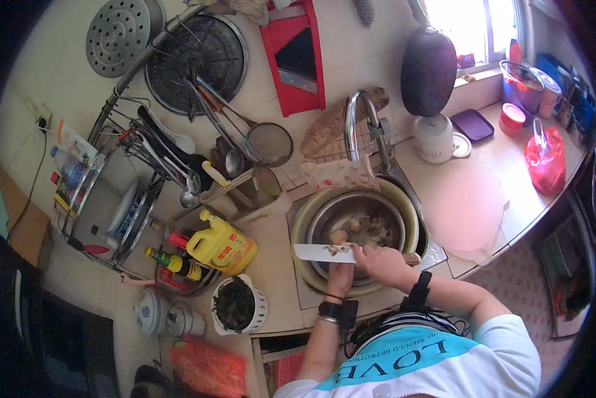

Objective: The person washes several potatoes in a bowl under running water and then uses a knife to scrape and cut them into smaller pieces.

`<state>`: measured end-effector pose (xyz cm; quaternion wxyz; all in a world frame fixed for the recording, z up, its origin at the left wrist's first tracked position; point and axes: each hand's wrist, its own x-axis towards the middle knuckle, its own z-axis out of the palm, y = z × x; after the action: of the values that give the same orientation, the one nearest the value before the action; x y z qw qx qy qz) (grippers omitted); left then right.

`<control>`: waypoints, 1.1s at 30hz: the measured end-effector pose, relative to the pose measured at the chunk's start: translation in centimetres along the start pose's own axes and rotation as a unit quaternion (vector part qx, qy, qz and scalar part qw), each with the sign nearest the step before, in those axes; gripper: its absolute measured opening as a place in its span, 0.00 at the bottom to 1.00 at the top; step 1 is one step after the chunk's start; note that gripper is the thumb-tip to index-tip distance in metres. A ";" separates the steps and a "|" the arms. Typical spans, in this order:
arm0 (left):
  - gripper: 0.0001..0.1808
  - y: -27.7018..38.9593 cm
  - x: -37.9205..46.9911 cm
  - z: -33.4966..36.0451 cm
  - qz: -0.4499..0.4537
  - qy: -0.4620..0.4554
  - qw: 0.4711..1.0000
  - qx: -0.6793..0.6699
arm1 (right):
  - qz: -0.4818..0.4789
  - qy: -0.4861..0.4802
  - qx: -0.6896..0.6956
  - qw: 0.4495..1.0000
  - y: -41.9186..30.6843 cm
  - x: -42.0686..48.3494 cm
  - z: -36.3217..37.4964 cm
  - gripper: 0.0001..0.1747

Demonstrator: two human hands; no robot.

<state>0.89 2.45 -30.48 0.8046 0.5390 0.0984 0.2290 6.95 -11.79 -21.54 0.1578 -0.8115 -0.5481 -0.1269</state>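
Observation:
My right hand (381,263) grips a cleaver (310,252) by its wooden handle. The broad blade points left and has brown scraps stuck on it. Beneath it is my left hand (341,276), its fingers mostly hidden by the blade. Whether those fingers hold anything cannot be seen clearly. Both hands are over a stainless steel basin (320,211), nested in a larger yellow-green basin (301,229) at the sink. Small pale lumps (356,225) and dark scraps lie in the steel basin.
A chrome faucet (350,119) arches behind the basins, with a patterned cloth (340,174) below it. At left stand a yellow oil jug (223,245), a white basket of dark greens (247,325) and a utensil holder (258,211). A red bag (547,166) and lidded mug (433,142) are at right.

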 end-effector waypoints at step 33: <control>0.21 1.0 -0.1 0.2 -0.070 -0.039 0.976 -0.204 | 0.181 -0.007 0.369 0.912 2.9 -0.6 1.0 0.14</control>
<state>0.68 2.55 -29.49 0.9148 0.3640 0.0556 0.1660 9.49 -12.92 -23.03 0.4625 -0.7815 -0.4009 0.1210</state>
